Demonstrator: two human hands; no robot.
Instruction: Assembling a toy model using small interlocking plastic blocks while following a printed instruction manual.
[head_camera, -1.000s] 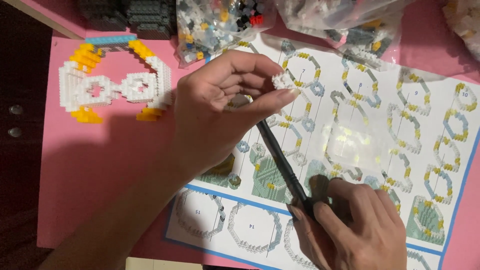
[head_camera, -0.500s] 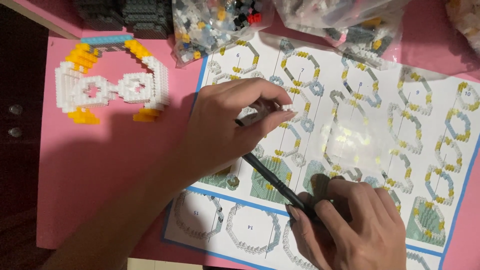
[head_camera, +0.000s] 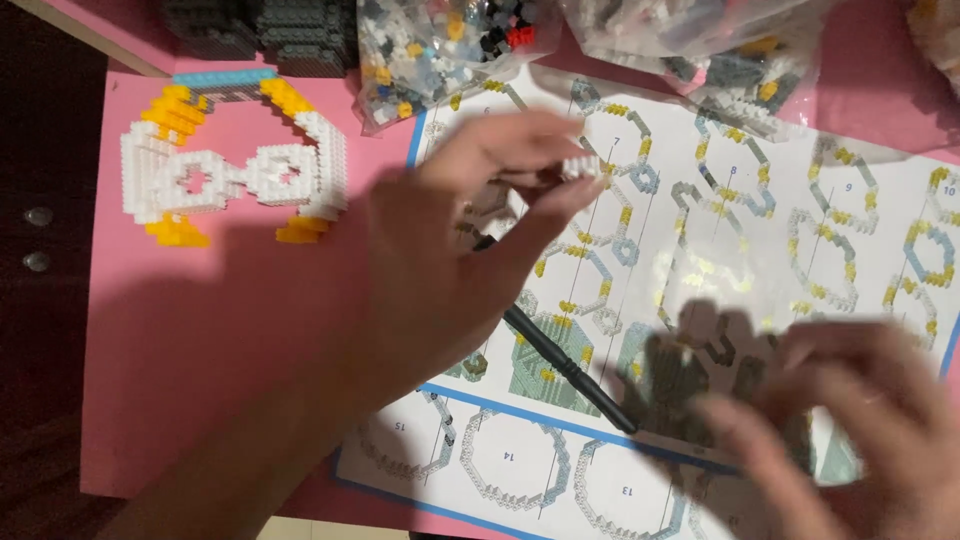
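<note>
Our right hand (head_camera: 850, 420) has let go of the black rod tool (head_camera: 565, 365); fingers now loose, empty. Our left hand (head_camera: 470, 240) still pinches a small white brick piece (head_camera: 578, 166) with the rod above the instruction sheet (head_camera: 700, 250).

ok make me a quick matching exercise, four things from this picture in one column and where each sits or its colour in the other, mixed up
Things:
1. brick model
2. black tool
3. bags of bricks
4. table

Descriptions:
A. pink
B. along the top edge, clear plastic
C. white and yellow, far left
D. lying on the instruction sheet, below the left hand

Pairs: 1-C, 2-D, 3-B, 4-A
</note>
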